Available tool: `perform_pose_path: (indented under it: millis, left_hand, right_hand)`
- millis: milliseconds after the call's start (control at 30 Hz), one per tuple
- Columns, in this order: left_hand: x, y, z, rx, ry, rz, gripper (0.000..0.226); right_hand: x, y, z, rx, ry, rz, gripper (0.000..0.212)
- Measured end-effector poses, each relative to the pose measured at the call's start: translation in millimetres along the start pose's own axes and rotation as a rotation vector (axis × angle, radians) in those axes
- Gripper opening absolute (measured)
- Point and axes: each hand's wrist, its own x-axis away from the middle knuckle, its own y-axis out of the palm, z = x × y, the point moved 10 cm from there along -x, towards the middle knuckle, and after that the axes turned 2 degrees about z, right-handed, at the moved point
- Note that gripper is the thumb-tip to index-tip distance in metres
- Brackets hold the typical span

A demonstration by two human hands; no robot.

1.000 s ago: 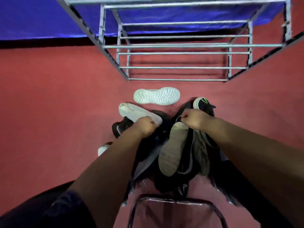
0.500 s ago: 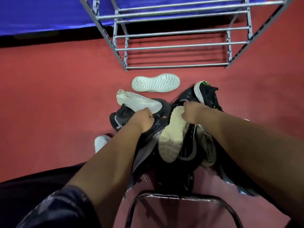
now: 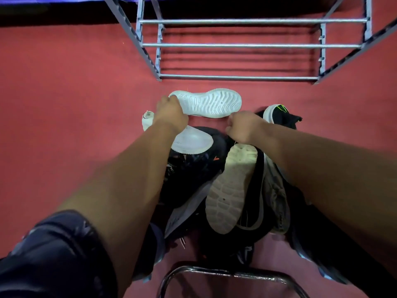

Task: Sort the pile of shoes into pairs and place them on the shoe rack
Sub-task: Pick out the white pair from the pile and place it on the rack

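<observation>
A pile of mostly dark shoes [image 3: 193,168] lies on the red floor in front of the metal shoe rack [image 3: 236,77]. A white shoe [image 3: 212,103] lies sole-up between the pile and the rack. My left hand [image 3: 171,112] has its fingers curled over that shoe's left end. A second white shoe [image 3: 193,141] lies just below, partly under my left forearm. My right hand [image 3: 242,125] is closed at the toe end of a black shoe with a beige sole [image 3: 229,190], which lies sole-up on the pile. A black shoe with a green mark [image 3: 281,114] lies to the right.
The rack's shelves are bare horizontal bars with nothing on them. A curved dark metal chair frame [image 3: 225,273] sits at the bottom edge, near me. Red floor [image 3: 75,104] stretches left and right of the pile. Dark fabric covers my left knee [image 3: 53,254].
My left hand left the dark shoes in the pile and reached forward to the sole-up white shoe. The view tilted down and closer. My right hand stayed at the beige-soled shoe's toe.
</observation>
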Motion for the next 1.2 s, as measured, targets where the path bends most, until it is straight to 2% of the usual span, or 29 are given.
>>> perform_pose_path:
  millis: [100,200,300,467,600,700,800,867,933,967,1033,1100,1133,1200]
  left_hand:
    - [-17.9,2.5,-10.3,0.099,-0.093,0.019,0.067]
    - [-31.1,13.6,-22.6,0.323,-0.254,-0.082,0.079]
    - [-42.2,15.9,-29.9,0.423,-0.329,-0.105,0.072]
    - [-45.2,16.2,-47.2,0.416,-0.339,-0.091,0.064]
    - [-35.0,18.7,-33.3,0.510,-0.210,-0.164,0.046]
    - [-26.6,-6.2,-12.6,0.499,-0.005,0.014,0.038]
    - [-2.8,-42.1,18.1,0.165,0.287,0.354,0.027]
    - [21.9,-51.7,32.3,-0.030,0.361,0.498,0.036]
    - [42.7,-46.1,36.9,-0.078,0.382,0.535,0.040]
    - [52.3,-36.4,40.8,-0.057,0.428,0.497,0.041]
    - [72.5,-2.7,54.1,0.016,0.573,0.259,0.043]
    - [85.9,26.9,51.5,0.134,0.556,0.012,0.040]
    - [85.4,29.1,42.2,0.234,0.470,0.007,0.036]
    - [76.2,17.8,10.9,0.450,0.224,0.150,0.028]
  right_hand:
    - [-15.9,3.6,-4.5,-0.030,-0.008,0.017,0.032]
    - [-28.5,8.8,-3.1,-0.092,0.009,0.018,0.027]
    - [-37.1,11.6,0.6,-0.078,0.028,0.007,0.029]
    - [-45.8,12.0,9.7,-0.121,0.080,0.007,0.037]
    - [-43.2,8.8,16.6,-0.219,0.116,0.031,0.033]
    - [-39.8,-1.0,15.2,-0.236,0.110,0.084,0.027]
    - [-33.1,-1.6,10.2,-0.207,0.118,0.063,0.030]
    - [-28.8,0.4,7.7,-0.204,0.123,0.053,0.034]
    - [-22.9,2.9,6.1,-0.200,0.143,0.047,0.039]
    - [-20.7,4.3,5.1,-0.202,0.144,0.048,0.040]
    - [-18.0,6.3,1.3,-0.219,0.135,0.036,0.037]
    - [-16.8,7.9,1.5,-0.245,0.154,0.020,0.037]
    - [-16.6,7.1,5.0,-0.271,0.187,0.027,0.038]
    - [-19.1,6.7,13.8,-0.359,0.236,0.063,0.042]
